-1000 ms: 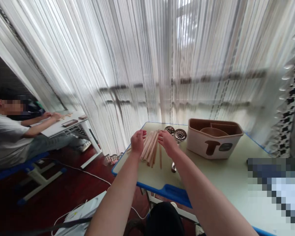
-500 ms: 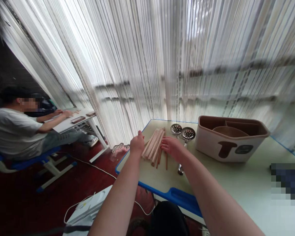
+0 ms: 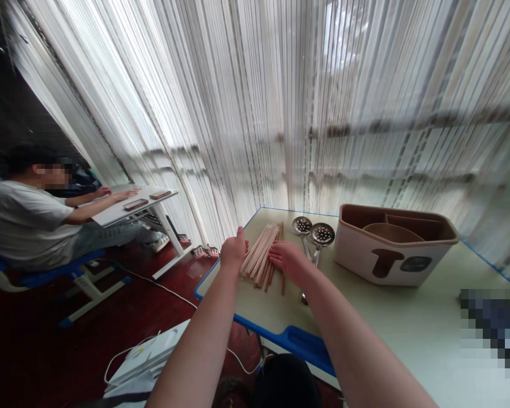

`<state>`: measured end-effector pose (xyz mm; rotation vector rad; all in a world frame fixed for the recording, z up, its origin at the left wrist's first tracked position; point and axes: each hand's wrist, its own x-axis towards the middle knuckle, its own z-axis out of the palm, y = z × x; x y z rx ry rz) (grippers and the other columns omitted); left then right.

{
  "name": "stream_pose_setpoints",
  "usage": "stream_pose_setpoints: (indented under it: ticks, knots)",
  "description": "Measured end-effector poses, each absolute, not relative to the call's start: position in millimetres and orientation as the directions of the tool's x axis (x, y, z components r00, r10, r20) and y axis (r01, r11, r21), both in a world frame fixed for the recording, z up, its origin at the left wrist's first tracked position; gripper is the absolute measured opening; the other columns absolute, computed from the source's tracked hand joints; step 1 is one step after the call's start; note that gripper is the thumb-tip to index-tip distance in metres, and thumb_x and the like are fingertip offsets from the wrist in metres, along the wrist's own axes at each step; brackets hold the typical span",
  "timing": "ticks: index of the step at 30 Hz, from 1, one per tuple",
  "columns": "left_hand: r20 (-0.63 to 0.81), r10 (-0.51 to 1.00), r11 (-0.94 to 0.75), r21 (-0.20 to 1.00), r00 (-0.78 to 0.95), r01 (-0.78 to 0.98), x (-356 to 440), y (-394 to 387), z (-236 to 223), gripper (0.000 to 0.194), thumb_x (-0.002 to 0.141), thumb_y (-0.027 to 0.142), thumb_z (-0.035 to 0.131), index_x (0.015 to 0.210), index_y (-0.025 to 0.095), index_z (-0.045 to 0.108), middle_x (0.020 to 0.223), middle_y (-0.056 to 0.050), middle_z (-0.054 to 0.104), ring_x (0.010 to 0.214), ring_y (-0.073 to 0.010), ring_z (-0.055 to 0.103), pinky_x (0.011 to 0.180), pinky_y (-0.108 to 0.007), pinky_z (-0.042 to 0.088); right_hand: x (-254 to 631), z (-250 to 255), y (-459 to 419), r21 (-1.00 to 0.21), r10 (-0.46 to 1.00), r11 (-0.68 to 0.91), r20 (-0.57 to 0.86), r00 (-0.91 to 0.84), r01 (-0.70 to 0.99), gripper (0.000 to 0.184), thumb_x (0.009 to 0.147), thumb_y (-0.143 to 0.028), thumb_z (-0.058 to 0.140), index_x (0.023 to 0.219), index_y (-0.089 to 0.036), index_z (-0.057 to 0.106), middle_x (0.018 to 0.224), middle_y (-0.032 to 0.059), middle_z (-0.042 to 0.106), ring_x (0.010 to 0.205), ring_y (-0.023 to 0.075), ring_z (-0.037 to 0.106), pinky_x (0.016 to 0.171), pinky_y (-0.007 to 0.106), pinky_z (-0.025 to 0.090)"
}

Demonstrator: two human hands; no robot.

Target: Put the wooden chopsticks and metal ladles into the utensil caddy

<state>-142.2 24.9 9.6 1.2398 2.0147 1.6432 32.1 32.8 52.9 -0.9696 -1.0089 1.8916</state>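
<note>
A bunch of pale wooden chopsticks (image 3: 260,256) lies fanned out on the table, with a few darker chopsticks (image 3: 283,283) along its right side. My left hand (image 3: 234,250) stands on edge at the bunch's left side, thumb pointing up; its other fingers are mostly hidden. From the right, my right hand (image 3: 288,258) reaches in with its fingers stretched out against the chopsticks. Neither hand is wrapped round them. Just beyond my right hand lie two metal slotted spoons (image 3: 301,225) (image 3: 322,233), their handles partly covered by my right wrist.
A white and brown divided holder (image 3: 376,266) stands on the blue-edged table (image 3: 365,323) to the right. A blurred-out dark object (image 3: 493,317) lies at the far right. White string curtains (image 3: 255,113) hang behind. Another person (image 3: 25,221) sits at a desk on the left.
My right hand has moved slightly left, further over the darker chopsticks. The bunch looks a little tighter. The whole view has shifted slightly.
</note>
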Motion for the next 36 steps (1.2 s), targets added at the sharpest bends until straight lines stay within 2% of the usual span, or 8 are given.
stream_pose_setpoints:
  ticks: [6,9,13,16,24,29,32,36]
  knots:
    - [-0.104,0.751,0.207,0.975,-0.652,0.084,-130.0,15.4,36.5,0.064,0.073,0.070,0.029,0.053,0.015,0.058,0.058,-0.013,0.066,0.058,-0.0228,0.064,0.055,-0.033,0.050,27.8,47.9,33.7,-0.889,0.865,-0.380,-0.244,-0.439,-0.254,0.018,0.063,-0.007,0.053,0.076,-0.020,0.054,0.067,0.0019,0.058,0.068,0.0139,0.060,0.074,0.026,0.051]
    - [-0.169,0.765,0.247,0.968,-0.622,0.041,-127.0,11.7,44.1,0.067,0.073,0.072,0.026,0.052,0.016,0.057,0.056,-0.014,0.065,0.058,-0.0232,0.064,0.053,-0.032,0.050,25.7,46.5,31.7,-0.885,0.848,-0.369,-0.195,-0.493,-0.285,0.020,0.063,-0.008,0.054,0.079,-0.019,0.054,0.073,0.0024,0.061,0.074,0.0139,0.061,0.078,0.026,0.050]
    - [-0.125,0.754,0.262,0.957,-0.645,0.121,-131.1,10.5,41.0,0.066,0.074,0.070,0.026,0.055,0.016,0.058,0.056,-0.014,0.065,0.058,-0.0238,0.064,0.053,-0.034,0.049,23.0,45.9,26.6,-0.861,0.823,-0.390,-0.168,-0.542,-0.326,0.032,0.061,-0.008,0.057,0.092,-0.016,0.054,0.080,0.0033,0.061,0.085,0.0139,0.061,0.084,0.024,0.047]
    - [0.006,0.763,0.213,0.942,-0.646,0.260,-138.5,12.2,33.1,0.061,0.075,0.067,0.029,0.056,0.018,0.059,0.054,-0.012,0.064,0.060,-0.0242,0.064,0.054,-0.034,0.048,19.5,47.1,23.1,-0.841,0.802,-0.411,-0.150,-0.578,-0.352,0.038,0.060,-0.008,0.058,0.097,-0.015,0.052,0.082,0.0037,0.061,0.085,0.0130,0.062,0.085,0.022,0.046]
    - [0.199,0.672,0.200,0.879,-0.714,0.433,-143.1,11.1,29.6,0.053,0.077,0.059,0.035,0.050,0.020,0.058,0.049,-0.012,0.061,0.068,-0.0292,0.063,0.062,-0.038,0.045,10.9,47.3,20.0,-0.785,0.747,-0.494,-0.163,-0.644,-0.374,0.041,0.060,-0.005,0.055,0.099,-0.017,0.049,0.074,0.0020,0.064,0.077,0.0119,0.064,0.078,0.021,0.048]
    - [0.336,0.613,0.189,0.816,-0.715,0.546,-131.5,4.7,37.2,0.046,0.075,0.055,0.042,0.054,0.019,0.061,0.061,-0.013,0.066,0.080,-0.0310,0.063,0.066,-0.037,0.045,15.6,43.2,24.3,-0.823,0.788,-0.444,-0.172,-0.592,-0.353,0.037,0.059,-0.005,0.056,0.094,-0.016,0.053,0.078,0.0030,0.063,0.075,0.0105,0.062,0.075,0.020,0.049]
    - [0.369,0.631,0.014,0.874,-0.682,0.485,-121.3,3.2,41.5,0.049,0.078,0.056,0.038,0.071,0.016,0.066,0.075,-0.013,0.069,0.084,-0.0275,0.063,0.067,-0.036,0.048,25.0,47.6,31.2,-0.889,0.856,-0.313,-0.111,-0.505,-0.335,0.031,0.060,-0.004,0.052,0.089,-0.014,0.054,0.080,0.0051,0.063,0.067,0.0115,0.061,0.066,0.023,0.051]
    - [0.369,0.762,-0.280,0.929,-0.533,0.242,-103.2,2.3,44.9,0.062,0.081,0.061,0.031,0.089,0.010,0.064,0.089,-0.015,0.068,0.086,-0.0238,0.064,0.069,-0.035,0.051,45.7,57.7,45.3,-0.921,0.944,-0.189,-0.075,-0.321,-0.340,0.026,0.064,-0.003,0.047,0.087,-0.014,0.054,0.076,0.0062,0.063,0.057,0.0122,0.059,0.055,0.026,0.051]
